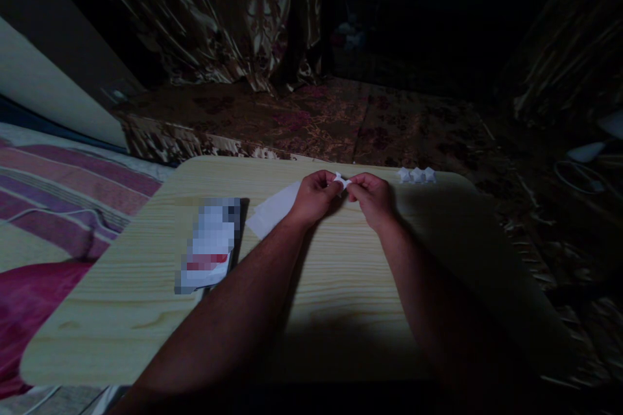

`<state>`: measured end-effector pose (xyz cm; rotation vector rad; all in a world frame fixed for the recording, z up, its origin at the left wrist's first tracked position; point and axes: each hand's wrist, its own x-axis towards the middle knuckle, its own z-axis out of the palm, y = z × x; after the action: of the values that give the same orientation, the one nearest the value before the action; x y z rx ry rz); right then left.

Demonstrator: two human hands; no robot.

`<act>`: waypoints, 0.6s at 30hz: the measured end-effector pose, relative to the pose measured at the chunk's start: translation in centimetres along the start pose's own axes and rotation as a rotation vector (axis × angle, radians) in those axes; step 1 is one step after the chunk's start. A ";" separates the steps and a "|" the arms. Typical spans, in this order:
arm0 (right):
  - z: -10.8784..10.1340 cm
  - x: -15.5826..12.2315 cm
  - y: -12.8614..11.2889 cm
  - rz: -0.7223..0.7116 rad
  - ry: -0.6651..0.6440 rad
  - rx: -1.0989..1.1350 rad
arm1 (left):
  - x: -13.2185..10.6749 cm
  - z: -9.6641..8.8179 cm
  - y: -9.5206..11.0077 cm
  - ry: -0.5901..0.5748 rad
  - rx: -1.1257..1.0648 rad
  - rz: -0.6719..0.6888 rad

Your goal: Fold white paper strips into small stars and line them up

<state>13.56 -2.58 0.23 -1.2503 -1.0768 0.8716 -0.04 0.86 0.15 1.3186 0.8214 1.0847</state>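
Observation:
Both of my hands meet over the far half of the wooden table (350,253), pinching one small white folded paper star (341,179) between them. My left hand (315,196) grips its left side with thumb and fingers. On the right side, my right hand (372,196) pinches a point of the star. Partly behind my left hand lies a sheet of white paper (275,209), flat on the table. To the right of my hands, three white paper stars (416,175) sit in a row near the far edge.
A phone-like object (211,243), blurred out by pixelation, lies on the table's left. Beyond the left edge is a bed with a striped cover (73,194) and a white cable (73,213). Patterned curtains (233,13) hang behind the table. The room is dim.

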 end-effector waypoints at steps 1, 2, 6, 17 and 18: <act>0.0 0.0 0.0 0.002 0.000 -0.003 | 0.0 0.0 0.0 0.004 0.004 0.002; 0.0 0.0 0.0 0.001 0.001 -0.003 | 0.0 0.0 0.0 0.002 0.008 0.003; 0.0 0.1 0.3 -0.002 0.001 -0.006 | 0.0 0.0 0.0 -0.016 0.007 0.009; 0.0 0.1 0.3 -0.011 -0.006 -0.012 | -0.1 -0.1 0.0 -0.036 0.016 0.007; 0.0 0.1 0.3 -0.012 -0.005 -0.015 | -0.1 -0.1 0.0 -0.040 0.018 0.003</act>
<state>13.60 -2.42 -0.06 -1.2537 -1.0957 0.8586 -0.18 0.84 0.11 1.3531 0.8017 1.0526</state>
